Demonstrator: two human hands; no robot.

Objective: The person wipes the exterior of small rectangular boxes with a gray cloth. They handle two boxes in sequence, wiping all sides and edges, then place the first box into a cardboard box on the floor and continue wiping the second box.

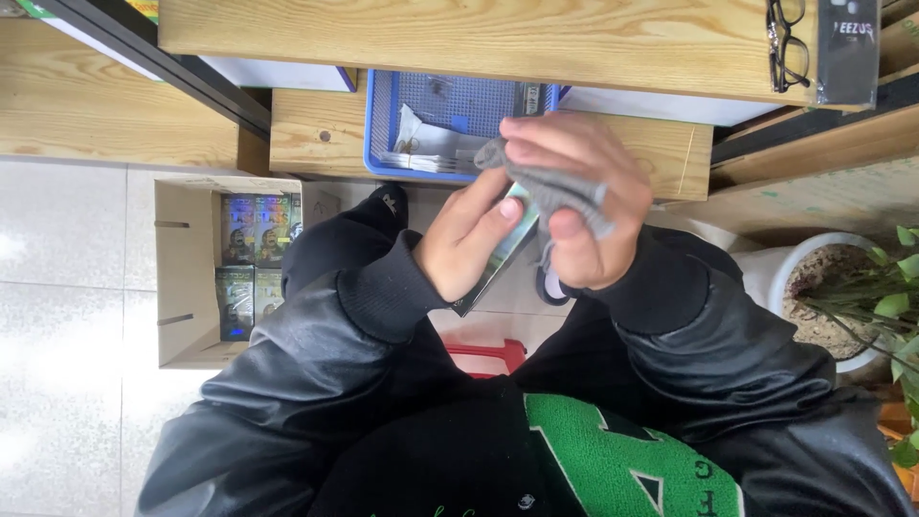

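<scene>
While the left hand (464, 244) grips a flat glossy packet (500, 257) from its lower side, thumb pressed on its face, the right hand (572, 196) closes around a grey cloth (555, 191) laid over the packet's top, both just below the blue tray (378, 124).

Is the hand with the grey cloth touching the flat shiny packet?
Touching. The head view shows the right hand pressing the grey cloth onto the flat shiny packet, while the left hand grips the packet from the other side.
</scene>
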